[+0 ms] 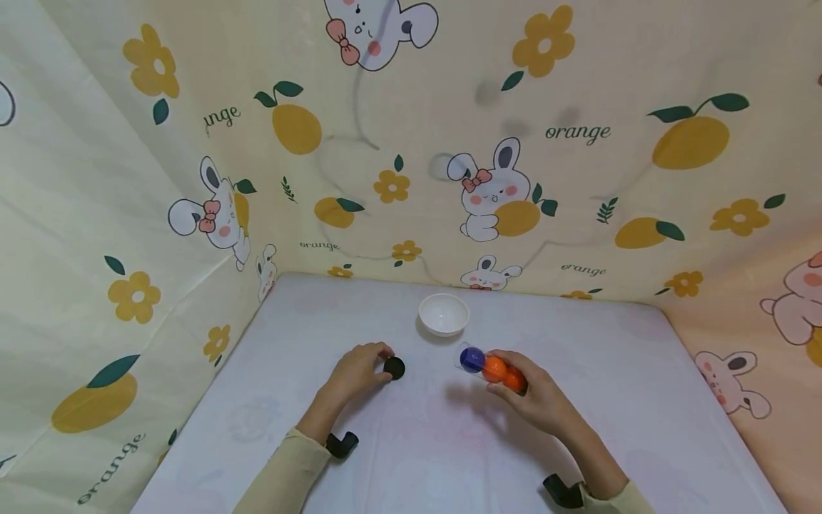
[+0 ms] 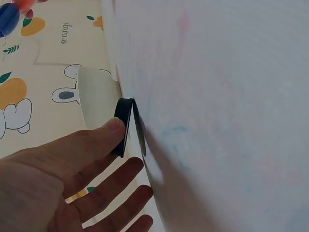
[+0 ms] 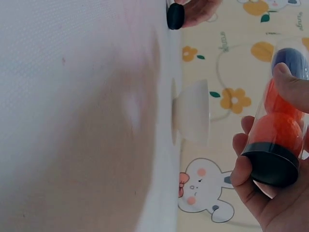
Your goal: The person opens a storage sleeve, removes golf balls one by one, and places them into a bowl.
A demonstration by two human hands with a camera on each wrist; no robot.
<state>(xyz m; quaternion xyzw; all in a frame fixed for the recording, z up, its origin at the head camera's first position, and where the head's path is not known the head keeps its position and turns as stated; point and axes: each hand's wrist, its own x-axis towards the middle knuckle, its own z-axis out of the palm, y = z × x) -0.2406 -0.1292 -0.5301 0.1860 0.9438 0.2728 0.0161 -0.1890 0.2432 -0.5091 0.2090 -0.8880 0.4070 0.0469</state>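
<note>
My left hand pinches a round black lid between thumb and fingers, low over the white cloth. In the left wrist view the lid is tilted up on its edge, right at the cloth, with the other fingers spread below. My right hand grips a clear tube with a black end cap. Inside it, a blue ball lies toward the uncapped end, followed by two orange balls. In the head view the tube is tilted, its blue-ball end pointing left, above its shadow.
A white bowl stands upright toward the back of the table, beyond and between both hands. Patterned cloth walls rise behind and at both sides. Black wrist mounts jut from both forearms near the table.
</note>
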